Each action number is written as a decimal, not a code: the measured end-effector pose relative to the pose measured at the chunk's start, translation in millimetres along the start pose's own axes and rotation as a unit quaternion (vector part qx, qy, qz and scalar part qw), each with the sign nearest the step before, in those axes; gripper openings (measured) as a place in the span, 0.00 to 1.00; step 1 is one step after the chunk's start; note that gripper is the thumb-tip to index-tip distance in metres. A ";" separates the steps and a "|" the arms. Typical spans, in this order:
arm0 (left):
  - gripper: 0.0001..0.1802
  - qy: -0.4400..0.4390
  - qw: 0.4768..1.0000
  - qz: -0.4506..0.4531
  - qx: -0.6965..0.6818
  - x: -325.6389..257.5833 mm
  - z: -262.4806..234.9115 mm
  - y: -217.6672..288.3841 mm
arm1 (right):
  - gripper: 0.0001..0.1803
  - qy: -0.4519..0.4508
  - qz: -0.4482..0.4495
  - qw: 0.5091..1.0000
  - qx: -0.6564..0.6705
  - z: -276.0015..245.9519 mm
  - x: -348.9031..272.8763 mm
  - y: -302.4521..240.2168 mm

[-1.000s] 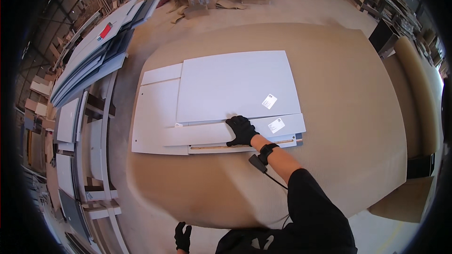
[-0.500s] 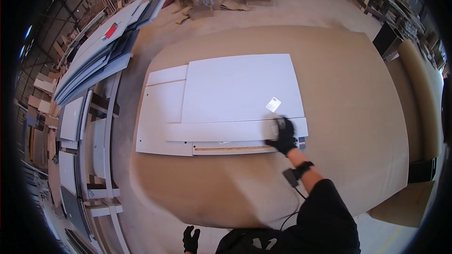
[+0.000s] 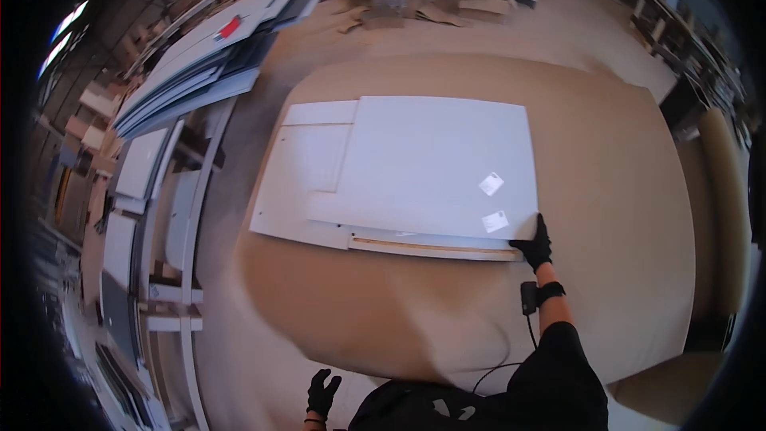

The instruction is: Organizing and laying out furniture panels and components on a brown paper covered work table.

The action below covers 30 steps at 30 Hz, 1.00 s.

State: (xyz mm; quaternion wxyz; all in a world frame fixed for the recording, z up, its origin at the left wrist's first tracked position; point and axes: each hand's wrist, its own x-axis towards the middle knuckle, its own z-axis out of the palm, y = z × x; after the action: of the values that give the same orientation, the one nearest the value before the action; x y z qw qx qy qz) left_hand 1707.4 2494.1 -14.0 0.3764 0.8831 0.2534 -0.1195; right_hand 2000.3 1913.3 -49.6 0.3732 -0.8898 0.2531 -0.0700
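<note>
Right hand, in a black glove, sits at the near right corner of the top white panel; fingers curled onto that corner, gripping its edge. The panel lies flat on a stack of white panels near the middle of the brown worktable, with two small labels close to the gripped corner. A small black device is strapped at the right wrist. Left hand, gloved, hangs below the table's near edge, fingers spread, holding nothing.
</note>
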 end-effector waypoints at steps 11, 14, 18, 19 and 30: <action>0.28 -0.006 0.999 -0.034 0.019 -10.6 -22.7 2.0 | 0.53 0.063 -0.118 0.989 0.060 11.9 -8.1 25.0; 0.31 0.007 0.997 -0.082 0.003 -30.0 -38.3 -5.5 | 0.49 0.104 -0.182 0.978 0.015 19.1 -47.7 1.4; 0.33 0.031 0.989 -0.141 -0.020 -77.9 -56.4 -58.2 | 0.35 0.037 -0.248 0.968 0.019 46.5 -137.2 -40.4; 0.35 0.020 0.987 -0.155 -0.025 -87.0 -65.8 -64.2 | 0.37 -0.010 -0.248 0.968 0.028 61.0 -156.6 -31.8; 0.32 0.143 0.965 -0.195 -0.105 -297.7 -23.0 -332.6 | 0.30 -0.404 -0.442 0.798 0.063 163.0 -421.6 -105.8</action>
State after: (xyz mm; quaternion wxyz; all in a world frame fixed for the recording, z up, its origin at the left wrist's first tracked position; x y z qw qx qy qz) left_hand 1278.1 2599.9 -79.5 0.3966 0.7800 0.4827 -0.0354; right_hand 1730.0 2290.5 -64.4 0.4254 -0.8270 -0.3466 0.1224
